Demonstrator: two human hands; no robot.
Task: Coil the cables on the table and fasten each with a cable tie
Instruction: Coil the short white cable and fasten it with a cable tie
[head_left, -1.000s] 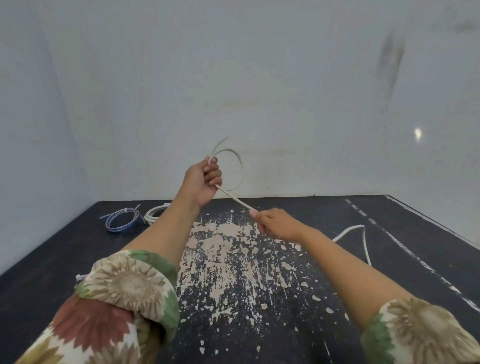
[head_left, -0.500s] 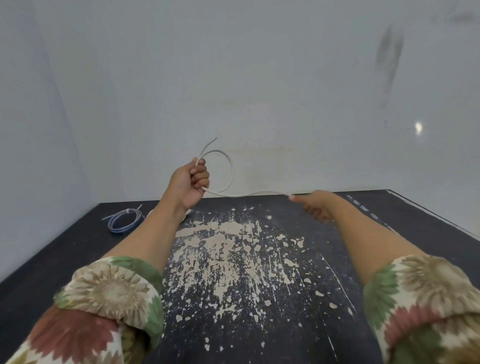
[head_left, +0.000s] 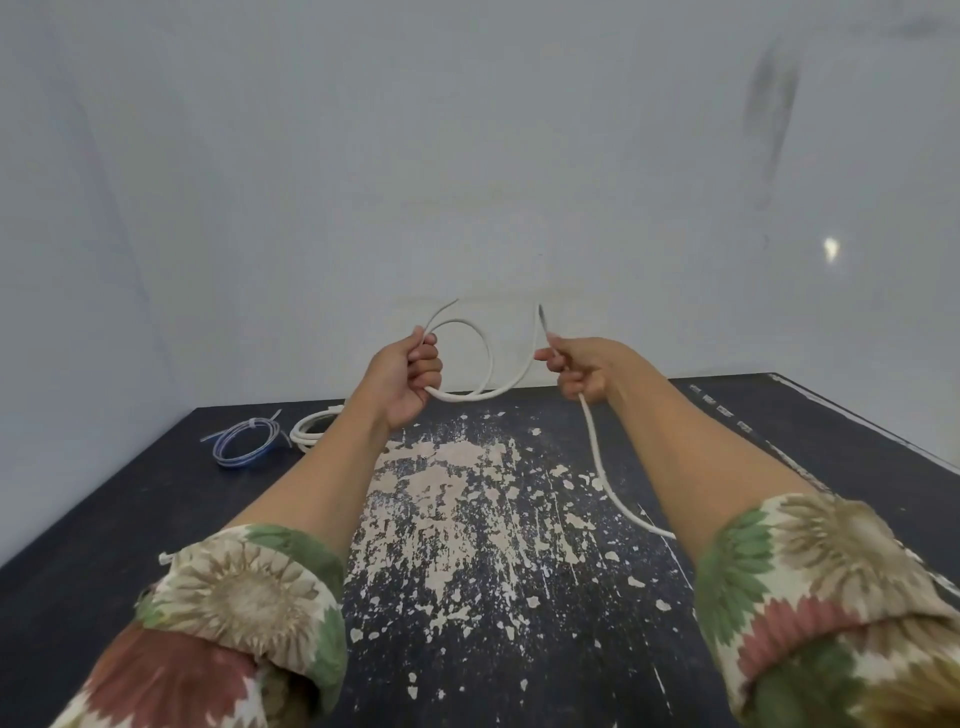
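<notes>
My left hand (head_left: 405, 376) is raised above the black table (head_left: 104, 519) and grips a white cable (head_left: 488, 358) that forms one loop beside its fingers, with a free end sticking up. My right hand (head_left: 579, 366) holds the same cable a little to the right, at the same height. From that hand the cable runs down to the table and passes behind my right forearm. A blue coiled cable (head_left: 244, 444) fastened with a tie and a white coiled cable (head_left: 311, 426) lie at the table's far left.
The tabletop has a large patch of worn pale paint (head_left: 457, 499) in the middle. A small white cable tie (head_left: 167, 557) pokes out by my left sleeve. Pale walls close off the back and left; the table's right edge (head_left: 857, 421) runs diagonally.
My right hand slid out right along the cable, then came back up toward the left hand, bringing a new length of cable. The left hand kept its loop, shifting slightly.
</notes>
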